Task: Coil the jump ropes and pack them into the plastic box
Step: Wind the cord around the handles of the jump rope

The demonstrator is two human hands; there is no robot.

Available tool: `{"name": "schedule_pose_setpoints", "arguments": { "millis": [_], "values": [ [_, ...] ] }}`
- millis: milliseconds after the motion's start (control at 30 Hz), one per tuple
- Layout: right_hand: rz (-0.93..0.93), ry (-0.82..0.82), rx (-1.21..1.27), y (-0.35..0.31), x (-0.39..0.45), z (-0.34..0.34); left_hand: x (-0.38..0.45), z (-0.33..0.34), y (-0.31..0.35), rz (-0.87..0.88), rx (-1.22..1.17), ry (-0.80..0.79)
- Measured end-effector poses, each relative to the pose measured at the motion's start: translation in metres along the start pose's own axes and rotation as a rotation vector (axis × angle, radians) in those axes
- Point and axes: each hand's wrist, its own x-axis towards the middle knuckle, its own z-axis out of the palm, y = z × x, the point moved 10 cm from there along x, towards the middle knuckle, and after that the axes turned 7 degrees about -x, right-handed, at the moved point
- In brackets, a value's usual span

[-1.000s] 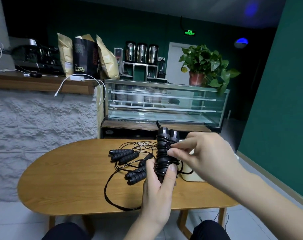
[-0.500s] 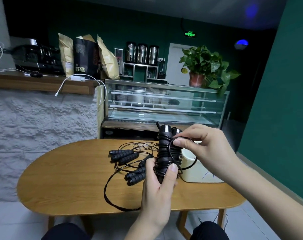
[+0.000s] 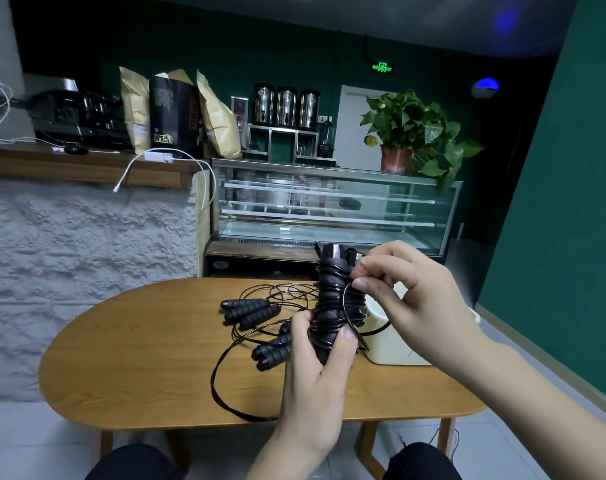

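Observation:
My left hand (image 3: 315,372) grips the lower end of a black jump rope bundle (image 3: 331,292), two handles held upright with cord wound around them. My right hand (image 3: 409,299) pinches a loop of that cord beside the bundle's upper part. More black jump ropes (image 3: 251,311) lie in a loose tangle on the wooden table (image 3: 139,358), with handles in two clusters and one long cord looping toward the front edge. A white plastic box (image 3: 391,348) stands on the table behind my right hand, mostly hidden by it.
Behind the table stands a glass display case (image 3: 329,206) with a potted plant (image 3: 412,133) on top. A stone-faced counter (image 3: 87,244) rises at the left. A green wall closes the right side.
My right hand has carried the cord up and around the upper part of the bundle, adding a turn. The left hand stays where it was.

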Motion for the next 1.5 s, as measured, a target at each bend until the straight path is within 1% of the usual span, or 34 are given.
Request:
{"name": "schedule_pose_setpoints", "arguments": {
  "millis": [67, 133, 200, 300, 367, 433, 567, 667, 800, 867, 933, 1000, 1100, 1167, 1233, 1300, 1333, 1400, 1500],
  "values": [
    [-0.048, -0.029, -0.036, -0.007, -0.002, 0.004, -0.001, 0.0, -0.001, 0.0, 0.002, 0.013],
    [-0.04, -0.013, -0.044, -0.011, -0.003, 0.003, -0.001, -0.001, -0.003, -0.01, 0.005, 0.029],
    [0.09, -0.008, -0.014, -0.003, -0.002, 0.002, -0.002, -0.002, -0.005, -0.014, 0.005, 0.034],
    [0.373, -0.123, 0.106, 0.024, -0.003, 0.013, -0.002, -0.002, -0.008, -0.017, 0.006, 0.045],
    [0.48, -0.215, 0.169, 0.036, -0.003, 0.02, -0.002, -0.002, -0.01, -0.022, 0.004, 0.042],
    [0.54, -0.284, 0.211, 0.044, -0.004, 0.023, -0.003, -0.001, -0.012, -0.022, 0.006, 0.036],
    [0.564, -0.367, 0.129, 0.049, -0.004, 0.022, -0.007, 0.003, -0.014, -0.043, 0.015, 0.027],
    [0.553, -0.433, 0.205, 0.045, -0.002, 0.018, -0.009, 0.007, -0.013, -0.045, 0.015, 0.002],
    [0.556, -0.566, 0.362, 0.046, -0.001, 0.015, -0.007, 0.011, -0.008, -0.044, 0.016, -0.063],
    [0.546, -0.622, 0.402, 0.047, -0.001, 0.016, -0.006, 0.015, -0.008, -0.06, 0.002, -0.113],
    [0.505, -0.668, 0.368, 0.046, 0.001, 0.017, -0.005, 0.017, -0.01, -0.098, -0.031, -0.152],
    [0.452, -0.675, 0.317, 0.045, 0.006, 0.015, -0.005, 0.02, -0.011, -0.146, -0.077, -0.177],
    [0.398, -0.599, 0.238, 0.044, 0.011, 0.011, -0.005, 0.024, -0.01, -0.198, -0.142, -0.206],
    [0.345, -0.51, 0.16, 0.038, 0.012, 0.01, -0.004, 0.023, -0.009, -0.213, -0.169, -0.196],
    [0.232, -0.406, -0.022, 0.029, 0.014, 0.01, -0.004, 0.022, -0.009, -0.219, -0.17, -0.178],
    [0.099, -0.35, -0.24, 0.02, 0.013, 0.013, -0.005, 0.021, -0.01, -0.218, -0.158, -0.173],
    [0.047, -0.355, -0.306, 0.018, 0.013, 0.014, -0.005, 0.02, -0.011, -0.222, -0.154, -0.171],
    [-0.037, -0.417, -0.38, 0.02, 0.012, 0.018, -0.006, 0.019, -0.013, -0.235, -0.153, -0.17],
    [-0.082, -0.518, -0.404, 0.022, 0.009, 0.017, -0.008, 0.024, -0.016, -0.253, -0.146, -0.183]
  ]
}}
